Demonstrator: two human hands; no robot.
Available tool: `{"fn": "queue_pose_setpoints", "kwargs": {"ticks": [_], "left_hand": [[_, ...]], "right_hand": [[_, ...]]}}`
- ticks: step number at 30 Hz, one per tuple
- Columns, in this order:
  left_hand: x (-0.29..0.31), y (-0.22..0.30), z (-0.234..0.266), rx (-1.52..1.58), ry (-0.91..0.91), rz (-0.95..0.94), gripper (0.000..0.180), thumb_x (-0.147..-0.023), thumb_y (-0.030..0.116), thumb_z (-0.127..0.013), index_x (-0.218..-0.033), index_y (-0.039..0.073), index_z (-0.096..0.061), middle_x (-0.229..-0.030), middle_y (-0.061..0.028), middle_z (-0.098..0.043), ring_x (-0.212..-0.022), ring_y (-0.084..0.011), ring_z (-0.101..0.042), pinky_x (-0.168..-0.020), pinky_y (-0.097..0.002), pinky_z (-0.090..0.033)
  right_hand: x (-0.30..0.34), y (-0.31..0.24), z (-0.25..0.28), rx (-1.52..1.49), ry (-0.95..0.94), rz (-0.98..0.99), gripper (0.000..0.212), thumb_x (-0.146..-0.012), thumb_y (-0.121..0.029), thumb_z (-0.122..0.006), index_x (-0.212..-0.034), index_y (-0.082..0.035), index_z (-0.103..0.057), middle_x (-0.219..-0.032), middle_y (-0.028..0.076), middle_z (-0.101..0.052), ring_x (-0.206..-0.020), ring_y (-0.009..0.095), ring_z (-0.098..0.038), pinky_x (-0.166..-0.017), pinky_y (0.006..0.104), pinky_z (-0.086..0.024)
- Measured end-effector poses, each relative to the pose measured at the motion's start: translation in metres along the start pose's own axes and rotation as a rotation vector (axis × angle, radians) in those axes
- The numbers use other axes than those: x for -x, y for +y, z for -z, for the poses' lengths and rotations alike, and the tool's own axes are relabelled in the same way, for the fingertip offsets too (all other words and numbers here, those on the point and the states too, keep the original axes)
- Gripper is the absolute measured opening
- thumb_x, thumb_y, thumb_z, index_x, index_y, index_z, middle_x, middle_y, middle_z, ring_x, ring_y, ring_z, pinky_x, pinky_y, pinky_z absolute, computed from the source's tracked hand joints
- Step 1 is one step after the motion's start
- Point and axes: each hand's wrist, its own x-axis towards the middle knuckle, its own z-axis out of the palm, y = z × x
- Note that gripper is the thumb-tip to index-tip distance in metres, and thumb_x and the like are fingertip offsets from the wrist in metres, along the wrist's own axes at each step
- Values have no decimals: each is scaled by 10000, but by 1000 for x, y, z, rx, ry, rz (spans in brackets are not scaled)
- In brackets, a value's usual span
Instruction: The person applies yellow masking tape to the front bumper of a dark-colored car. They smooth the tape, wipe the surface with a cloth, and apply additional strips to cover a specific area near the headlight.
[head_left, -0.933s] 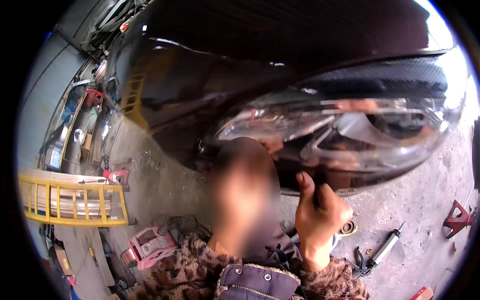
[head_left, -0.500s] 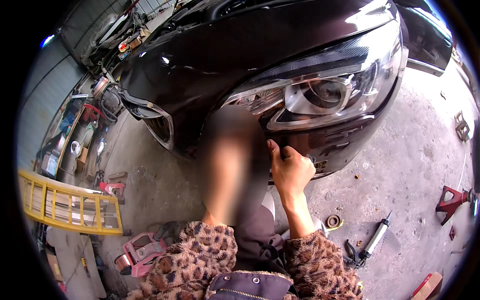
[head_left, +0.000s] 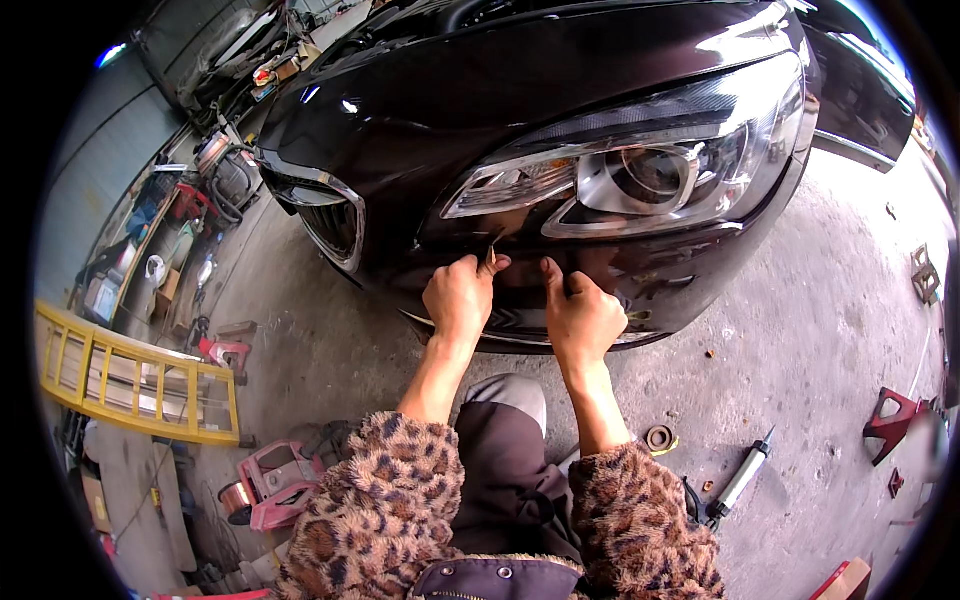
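Observation:
Below the headlight (head_left: 640,180) of a dark car, both my hands are raised at the glossy bumper (head_left: 680,275). My left hand (head_left: 460,302) is closed, and a small thin pointed piece (head_left: 491,254) sticks up between its thumb and fingers; its kind does not show. My right hand (head_left: 588,318) is beside it with curled fingers, its thumb extended up against the bumper. Whatever lies inside those fingers is hidden. Between my forearms shows my bent knee (head_left: 510,400) in dark trousers with a grey patch.
On the concrete floor at right lie a caulking gun (head_left: 742,480), a roll of tape (head_left: 660,438) and a red jack stand (head_left: 890,425). To the left are a yellow ladder-like frame (head_left: 150,385) and a red machine (head_left: 280,485). The car's grille (head_left: 330,225) curves away at left.
My left hand and forearm, blurred before over the bumper's inner corner, now show sharply just under the headlight. The right hand keeps nearly the same pose. My view has shifted slightly.

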Motion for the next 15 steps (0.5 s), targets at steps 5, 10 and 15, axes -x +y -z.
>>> {"fn": "queue_pose_setpoints", "kwargs": {"ticks": [5, 10, 15], "left_hand": [[-7, 9, 3, 35, -74, 72, 513, -862, 536, -684, -751, 35, -684, -690, -234, -626, -726, -473, -618, -597, -520, -460], [-7, -24, -21, 347, -136, 38, 215, -990, 227, -622, -936, 76, -765, -550, 48, -502, -442, -53, -464, -391, -265, -356], [-4, -18, -7, 393, -139, 183, 341, -942, 368, -695, -890, 32, -729, -562, 40, -451, -442, -57, -447, -376, -245, -345]], "right_hand": [[11, 20, 13, -295, -103, -133, 505, -908, -361, -724, -579, -54, -495, -503, 166, -475, -435, 377, -440, -434, 406, -361], [111, 137, 24, -225, -179, -422, 478, -952, -380, -673, -640, -37, -559, -526, 177, -490, -448, 330, -454, -472, 398, -386], [230, 278, 85, -77, 3, -1021, 382, -966, -366, -642, -824, -13, -673, -672, 148, -648, -595, 191, -596, -598, 375, -474]]}}
